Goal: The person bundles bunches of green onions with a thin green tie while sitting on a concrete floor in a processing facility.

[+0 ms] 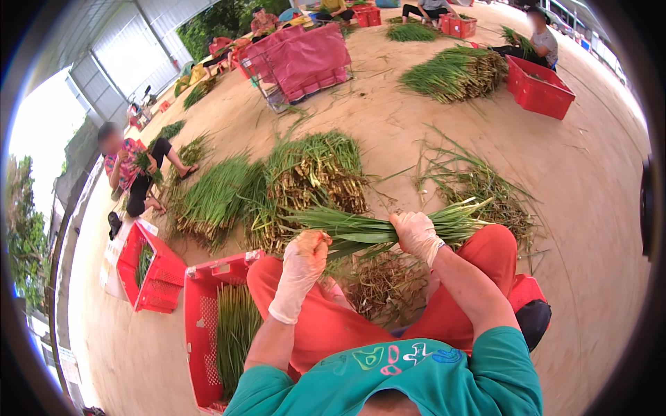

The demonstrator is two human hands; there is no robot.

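Observation:
Across my lap lies a bunch of garlic chives (371, 231), its green leaves to the left and pale stalk ends to the right. My gloved right hand (415, 234) is closed around its middle. Beside the leaf end, my gloved left hand (305, 253) is curled closed; its fingertips meet the leaves, but what it pinches is hidden. Just beyond stand heaped chives (319, 170) with cut ends toward me. Below the bunch, between my legs, is a pile of dry trimmings (385, 284).
At my left a red crate (201, 340) holds upright chives, with another red crate (156, 277) beyond it. Loose chives (479, 184) lie to the right. A cart with pink cloth (298, 62) stands farther off. A person (135, 166) sits at left; others work at the back.

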